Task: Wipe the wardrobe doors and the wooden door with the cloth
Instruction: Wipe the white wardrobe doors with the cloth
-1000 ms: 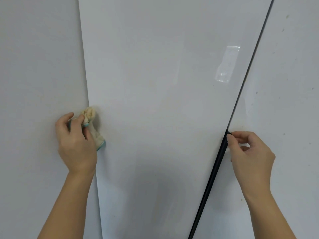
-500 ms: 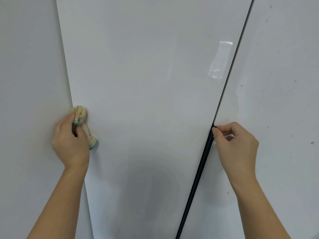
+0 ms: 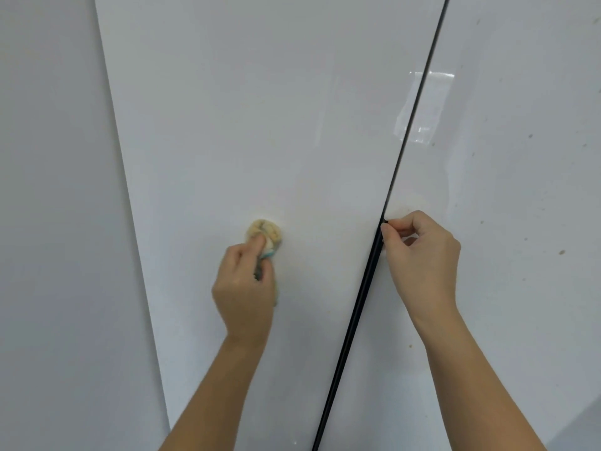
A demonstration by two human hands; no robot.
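Note:
A glossy white wardrobe door (image 3: 260,109) fills the middle of the head view. My left hand (image 3: 245,288) grips a bunched yellowish cloth (image 3: 265,232) with a teal edge and presses it against this door near its centre. My right hand (image 3: 422,255) has its fingers curled round the dark edge (image 3: 364,288) of the door, at the gap to the neighbouring white wardrobe door (image 3: 520,190) on the right. The wooden door is not in view.
A plain white panel (image 3: 55,222) lies left of the middle door. The right door carries several small brown specks and a shiny strip of clear tape (image 3: 422,109) across the gap.
My left hand has slid the cloth from the door's left edge rightward to about its middle. My right hand keeps its hold on the door's dark edge.

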